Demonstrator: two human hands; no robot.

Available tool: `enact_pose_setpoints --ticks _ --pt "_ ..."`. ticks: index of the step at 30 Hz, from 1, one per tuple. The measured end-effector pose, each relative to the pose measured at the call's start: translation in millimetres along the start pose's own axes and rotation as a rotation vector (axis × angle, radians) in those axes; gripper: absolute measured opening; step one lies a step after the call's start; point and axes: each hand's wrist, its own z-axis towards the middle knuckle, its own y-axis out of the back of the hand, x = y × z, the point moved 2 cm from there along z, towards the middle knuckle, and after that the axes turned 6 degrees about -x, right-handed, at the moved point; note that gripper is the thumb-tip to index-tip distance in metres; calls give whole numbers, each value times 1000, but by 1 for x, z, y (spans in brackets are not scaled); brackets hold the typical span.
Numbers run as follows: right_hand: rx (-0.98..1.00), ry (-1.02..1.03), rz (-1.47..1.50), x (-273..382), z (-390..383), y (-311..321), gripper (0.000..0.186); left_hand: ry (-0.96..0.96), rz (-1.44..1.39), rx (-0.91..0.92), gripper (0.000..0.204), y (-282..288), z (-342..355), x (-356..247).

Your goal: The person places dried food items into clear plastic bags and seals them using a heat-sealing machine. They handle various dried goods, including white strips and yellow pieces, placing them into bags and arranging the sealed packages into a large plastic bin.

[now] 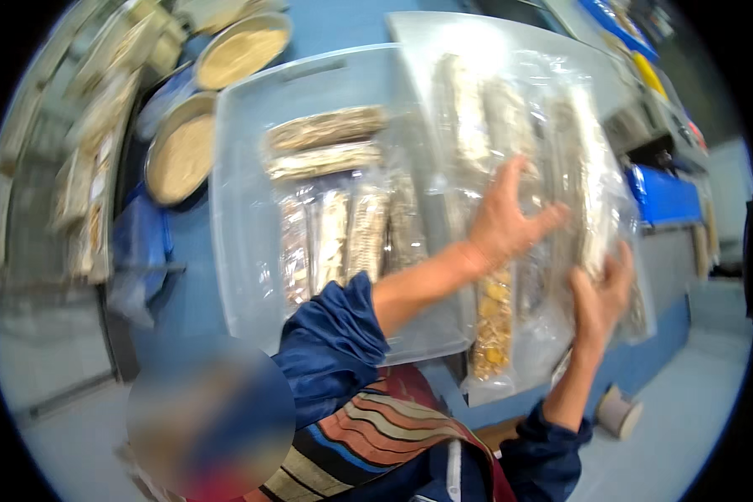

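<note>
Long clear plastic packs of pale, dried-looking contents lie side by side on a white board at the right. My left hand point(510, 222) is over the middle packs, thumb and fingers spread apart. Below it lies a pack with yellow-orange pieces point(494, 322). At the right, my right hand point(601, 301) has its thumb and fingers on either side of the near end of a long pale pack point(592, 180); the hand is slightly blurred. Beneath my left forearm, a translucent plastic bin point(251, 201) holds several similar packs point(330, 159), some crosswise at the back, others lengthwise.
Two round metal pans of beige powder point(181, 159) stand left of the bin. Farther left is a shelf rack with pale packages point(84, 184). A blue box point(665, 194) sits at the right. A spool-like roll point(617, 412) is on the floor at the lower right.
</note>
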Motion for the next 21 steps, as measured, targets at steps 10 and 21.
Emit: enact_pose_setpoints --ticks 10,21 --pt "458 1289 -363 104 -47 -103 49 604 -1096 -314 59 144 -49 56" --pt "291 894 -235 44 -11 -99 48 796 -841 -1001 55 246 70 322"
